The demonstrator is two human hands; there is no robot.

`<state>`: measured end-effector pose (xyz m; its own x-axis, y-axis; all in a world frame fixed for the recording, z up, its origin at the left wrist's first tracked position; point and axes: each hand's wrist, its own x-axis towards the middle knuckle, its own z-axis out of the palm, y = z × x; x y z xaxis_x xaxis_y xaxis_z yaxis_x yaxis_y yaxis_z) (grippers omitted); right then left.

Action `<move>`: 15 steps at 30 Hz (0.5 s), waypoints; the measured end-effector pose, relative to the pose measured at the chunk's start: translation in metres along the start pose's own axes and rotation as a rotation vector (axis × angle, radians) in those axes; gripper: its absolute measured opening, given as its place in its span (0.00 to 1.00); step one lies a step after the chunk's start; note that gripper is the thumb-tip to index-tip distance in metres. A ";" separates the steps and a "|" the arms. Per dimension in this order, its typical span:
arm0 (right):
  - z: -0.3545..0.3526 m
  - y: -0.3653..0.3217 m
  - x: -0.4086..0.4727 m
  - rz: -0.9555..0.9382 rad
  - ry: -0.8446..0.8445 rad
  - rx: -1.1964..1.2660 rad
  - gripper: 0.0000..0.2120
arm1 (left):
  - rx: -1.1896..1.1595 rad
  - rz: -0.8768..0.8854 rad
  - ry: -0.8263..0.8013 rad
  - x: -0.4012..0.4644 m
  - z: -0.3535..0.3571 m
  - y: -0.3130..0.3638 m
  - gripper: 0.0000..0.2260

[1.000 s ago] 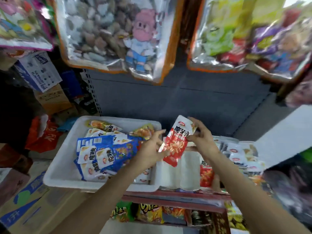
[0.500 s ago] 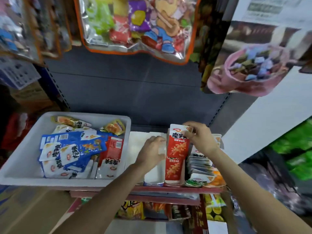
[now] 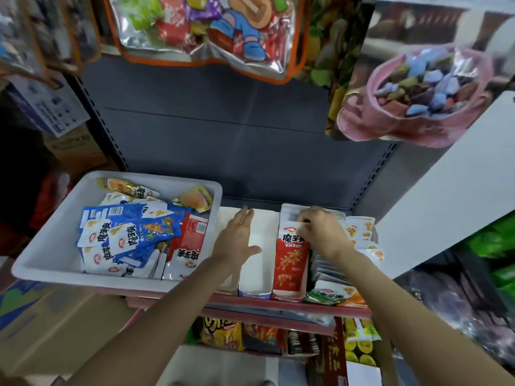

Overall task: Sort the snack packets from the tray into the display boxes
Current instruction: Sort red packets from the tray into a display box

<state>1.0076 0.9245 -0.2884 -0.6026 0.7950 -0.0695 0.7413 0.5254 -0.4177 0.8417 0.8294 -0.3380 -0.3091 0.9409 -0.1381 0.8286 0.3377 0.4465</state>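
Left hand (image 3: 237, 240) lies flat, right hand (image 3: 320, 232) pinches one red packet (image 3: 291, 263).

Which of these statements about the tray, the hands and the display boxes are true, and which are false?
1. The right hand grips the top of the red packet. True.
2. The left hand holds a blue packet. False: it lies open over an empty white box.
3. The white tray is empty. False: blue packets lie in it.
4. The red packet stands in a box right of the empty one. True.
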 end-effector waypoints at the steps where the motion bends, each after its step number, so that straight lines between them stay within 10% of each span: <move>1: 0.005 0.002 0.000 -0.019 -0.032 -0.096 0.03 | 0.018 0.001 0.004 0.000 0.000 0.001 0.40; 15: 0.012 -0.020 -0.003 -0.097 -0.016 -0.363 0.13 | -0.091 0.027 0.032 -0.003 -0.010 -0.008 0.33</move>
<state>0.9913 0.9078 -0.2907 -0.6772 0.7333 -0.0604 0.7357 0.6732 -0.0744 0.8310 0.8235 -0.3326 -0.3030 0.9480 -0.0978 0.7915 0.3074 0.5282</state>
